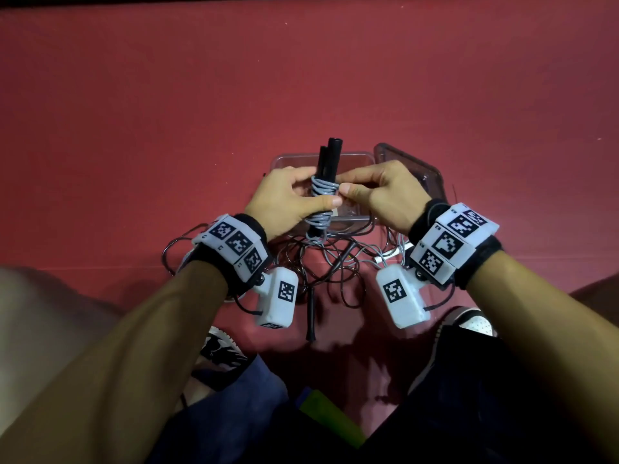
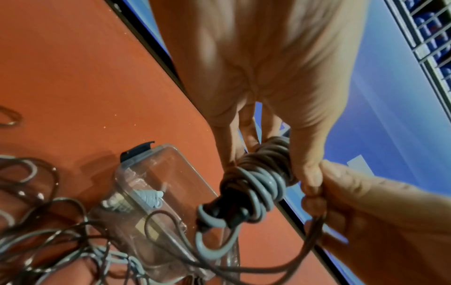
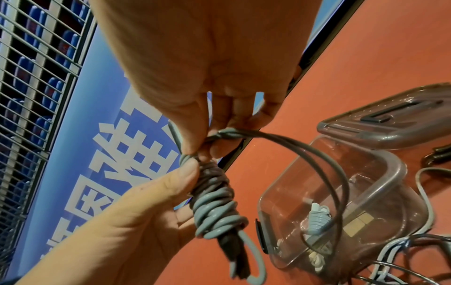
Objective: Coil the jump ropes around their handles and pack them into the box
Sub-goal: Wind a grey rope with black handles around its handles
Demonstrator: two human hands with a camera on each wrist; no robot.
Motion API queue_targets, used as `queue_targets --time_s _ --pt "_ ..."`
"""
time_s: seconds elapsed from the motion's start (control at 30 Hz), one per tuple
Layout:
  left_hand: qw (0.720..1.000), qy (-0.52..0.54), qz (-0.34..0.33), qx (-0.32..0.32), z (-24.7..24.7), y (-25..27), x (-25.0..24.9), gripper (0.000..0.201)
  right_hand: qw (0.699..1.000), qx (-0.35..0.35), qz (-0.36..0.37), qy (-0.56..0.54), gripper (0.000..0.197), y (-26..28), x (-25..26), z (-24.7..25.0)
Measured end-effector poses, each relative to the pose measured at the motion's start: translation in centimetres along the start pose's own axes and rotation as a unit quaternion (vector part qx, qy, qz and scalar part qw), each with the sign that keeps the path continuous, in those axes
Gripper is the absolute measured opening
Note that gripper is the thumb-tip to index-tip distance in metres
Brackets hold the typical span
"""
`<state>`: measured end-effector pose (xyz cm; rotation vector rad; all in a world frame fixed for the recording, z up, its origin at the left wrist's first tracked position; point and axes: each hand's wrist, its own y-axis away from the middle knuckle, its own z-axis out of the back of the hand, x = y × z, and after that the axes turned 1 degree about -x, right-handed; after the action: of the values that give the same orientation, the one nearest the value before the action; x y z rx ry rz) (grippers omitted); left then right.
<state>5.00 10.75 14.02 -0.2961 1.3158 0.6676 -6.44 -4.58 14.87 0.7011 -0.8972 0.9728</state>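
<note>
Two black jump-rope handles stand side by side above the clear box, with grey rope coiled round their middle. My left hand grips this bundle, thumb pressed on the coils. My right hand pinches the loose rope strand right beside the coils. Inside the clear box lies one pale coiled rope.
A tangle of loose grey and dark ropes lies on the red floor in front of the box, with another black handle pointing toward me. The box lid lies at the box's right. My shoes and knees fill the lower edge.
</note>
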Motion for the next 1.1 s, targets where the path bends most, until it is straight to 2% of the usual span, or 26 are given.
queue_targets --time_s 0.07,0.13,0.2,0.3,0.37,0.53,0.6,0.7,0.83,0.93,1.1 --pt "0.998 0.061 0.019 0.013 0.19 -0.11 -0.27 0.034 0.999 -0.017 -0.012 -0.025 0.006 -0.16 0.01 0.01" --pt "0.997 0.069 0.031 0.007 0.26 -0.29 -0.26 0.035 0.999 -0.034 -0.029 -0.027 0.017 -0.41 -0.25 0.14" --pt "0.996 0.079 0.044 0.009 0.31 -0.38 0.03 0.038 0.999 -0.021 -0.031 -0.007 0.024 -0.32 -0.30 0.21" --pt "0.990 0.121 0.077 0.014 0.48 -0.38 0.29 0.029 0.999 0.009 -0.022 -0.026 0.016 0.02 0.04 0.36" --pt "0.989 0.124 0.077 0.019 0.67 -0.47 0.29 0.026 0.999 0.013 -0.028 -0.038 0.020 0.02 0.15 0.52" --pt "0.983 0.155 0.083 0.052 0.41 -0.27 0.00 0.021 0.999 -0.032 -0.033 -0.017 0.009 -0.32 -0.16 0.67" --pt "0.984 0.153 0.072 0.057 0.14 -0.11 -0.04 0.031 0.998 -0.037 -0.037 -0.031 0.010 -0.31 -0.32 0.59" --pt "0.989 0.133 0.060 0.019 -0.13 -0.21 0.20 0.043 0.998 -0.033 -0.037 -0.028 0.013 -0.30 -0.50 0.35" --pt "0.988 0.135 0.067 0.020 0.01 -0.22 0.15 0.034 0.998 -0.026 -0.040 -0.028 0.011 -0.32 -0.57 0.25" --pt "0.986 0.149 0.068 0.027 0.30 -0.27 0.06 0.022 0.999 -0.020 -0.032 -0.019 0.017 -0.42 -0.42 0.37" --pt "0.980 0.179 0.089 0.023 0.46 -0.19 -0.14 0.024 0.997 -0.007 -0.042 -0.061 0.017 -0.54 -0.56 0.27"
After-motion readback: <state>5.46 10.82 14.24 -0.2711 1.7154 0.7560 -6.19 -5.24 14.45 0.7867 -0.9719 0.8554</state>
